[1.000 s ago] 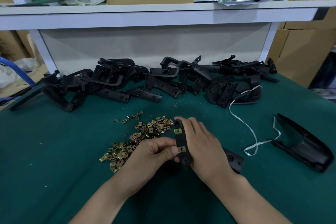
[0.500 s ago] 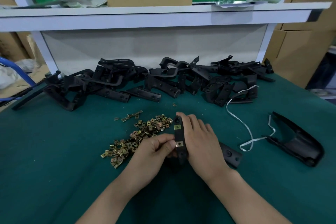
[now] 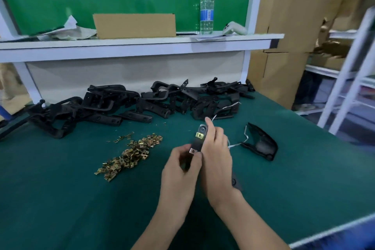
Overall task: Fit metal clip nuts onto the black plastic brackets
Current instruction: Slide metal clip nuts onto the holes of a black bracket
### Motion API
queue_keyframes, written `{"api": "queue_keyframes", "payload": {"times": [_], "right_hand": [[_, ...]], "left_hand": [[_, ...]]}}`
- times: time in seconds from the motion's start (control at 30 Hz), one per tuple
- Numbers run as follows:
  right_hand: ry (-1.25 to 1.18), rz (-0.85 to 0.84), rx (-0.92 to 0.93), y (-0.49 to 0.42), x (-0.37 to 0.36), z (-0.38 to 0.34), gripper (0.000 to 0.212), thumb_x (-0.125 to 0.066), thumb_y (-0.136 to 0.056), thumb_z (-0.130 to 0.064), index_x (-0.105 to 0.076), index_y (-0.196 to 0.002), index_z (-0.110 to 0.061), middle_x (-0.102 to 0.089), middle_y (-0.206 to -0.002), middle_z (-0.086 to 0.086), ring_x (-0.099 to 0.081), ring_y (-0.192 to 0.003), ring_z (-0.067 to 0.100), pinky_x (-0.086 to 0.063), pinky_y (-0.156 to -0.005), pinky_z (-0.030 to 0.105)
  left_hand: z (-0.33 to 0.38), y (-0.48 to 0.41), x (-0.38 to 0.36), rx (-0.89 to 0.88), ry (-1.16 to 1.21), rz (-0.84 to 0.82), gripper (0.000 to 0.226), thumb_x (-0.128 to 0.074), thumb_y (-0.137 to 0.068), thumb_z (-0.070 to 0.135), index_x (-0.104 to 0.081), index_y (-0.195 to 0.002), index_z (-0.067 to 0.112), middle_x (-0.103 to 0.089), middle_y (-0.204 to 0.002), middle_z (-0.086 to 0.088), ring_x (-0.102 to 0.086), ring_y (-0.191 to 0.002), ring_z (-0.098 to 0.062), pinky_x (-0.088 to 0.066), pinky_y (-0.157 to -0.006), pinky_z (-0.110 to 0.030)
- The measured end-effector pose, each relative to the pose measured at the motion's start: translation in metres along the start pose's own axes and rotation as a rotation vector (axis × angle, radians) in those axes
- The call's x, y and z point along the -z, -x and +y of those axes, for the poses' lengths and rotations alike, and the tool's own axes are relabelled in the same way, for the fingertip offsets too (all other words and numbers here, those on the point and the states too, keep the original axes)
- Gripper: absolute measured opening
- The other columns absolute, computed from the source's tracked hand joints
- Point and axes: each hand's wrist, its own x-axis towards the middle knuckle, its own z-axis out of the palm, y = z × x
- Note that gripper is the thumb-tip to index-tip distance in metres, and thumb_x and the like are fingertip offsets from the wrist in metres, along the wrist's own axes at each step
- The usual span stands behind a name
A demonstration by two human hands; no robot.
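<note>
The green desk point(image 3: 60, 199) has open cloth to the left of and in front of the hands. Its right edge runs diagonally close behind a loose black cover point(image 3: 261, 144), and its near edge shows as a pale strip at the lower right. A white shelf point(image 3: 142, 46) overhangs the back of the desk, carrying a cardboard box point(image 3: 135, 25) and a water bottle point(image 3: 207, 6).

The bracket point(image 3: 199, 138) is held above the desk, right of centre, standing nearly upright with its top leaning slightly right. The right hand point(image 3: 218, 154) has its grip closed round the bracket's right side, fingers curled along it and forefinger reaching up past the top. The left hand point(image 3: 180, 170) has its grip pinched together on the lower clip nut point(image 3: 193, 150) at the bracket's lower part.

The bracket's bottom end is hidden behind the left hand. A black part point(image 3: 235, 181) shows only as a sliver under the right wrist, and a white cord point(image 3: 233, 145) passes behind the right hand. The heap of brackets point(image 3: 142, 101) along the back is tangled, so single pieces are hard to separate.

The held bracket is a flat black strip with a round hole near the top. An upper clip nut point(image 3: 200, 134), brass-coloured, sits on it just below that hole. The lower one looks paler and catches the light. The loose clip nuts point(image 3: 132, 154) lie in a scattered pile left of the hands.
</note>
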Motion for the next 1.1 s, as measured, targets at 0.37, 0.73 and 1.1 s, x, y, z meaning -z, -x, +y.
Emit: {"api": "queue_keyframes", "payload": {"times": [0.37,0.73,1.1], "right_hand": [[-0.178,0.108,-0.292,0.032,0.089,0.059,0.051,-0.052,-0.094,-0.020,-0.027,-0.137,-0.030,-0.031,-0.118,-0.005,-0.056,-0.100,0.023,-0.041,-0.070,0.037],[-0.148,0.227,-0.372,0.050,0.122,0.097,0.051,-0.060,-0.090,-0.012,-0.032,-0.133,-0.021,-0.026,-0.107,-0.007,-0.058,-0.084,0.025,-0.041,-0.064,0.036],[0.127,0.310,-0.402,0.070,0.171,0.152,0.089,-0.054,-0.094,-0.003,0.005,-0.159,-0.018,-0.037,-0.139,0.013,-0.051,-0.109,0.029,-0.043,-0.087,0.037]], "left_hand": [[0.042,0.043,-0.060,-0.293,-0.238,-0.186,0.024,-0.063,-0.094,0.035,-0.050,-0.093,0.056,-0.065,-0.091,0.026,-0.064,-0.083,0.002,-0.049,-0.069,-0.015],[0.066,0.056,-0.093,-0.553,-0.437,-0.280,0.011,-0.063,-0.089,0.038,-0.054,-0.087,0.033,-0.057,-0.092,0.020,-0.054,-0.083,-0.007,-0.044,-0.066,-0.025],[0.072,0.081,-0.167,-0.394,-0.219,-0.410,0.007,-0.066,-0.092,0.038,-0.061,-0.091,0.034,-0.069,-0.084,0.024,-0.065,-0.078,0.004,-0.051,-0.072,-0.020]]}}
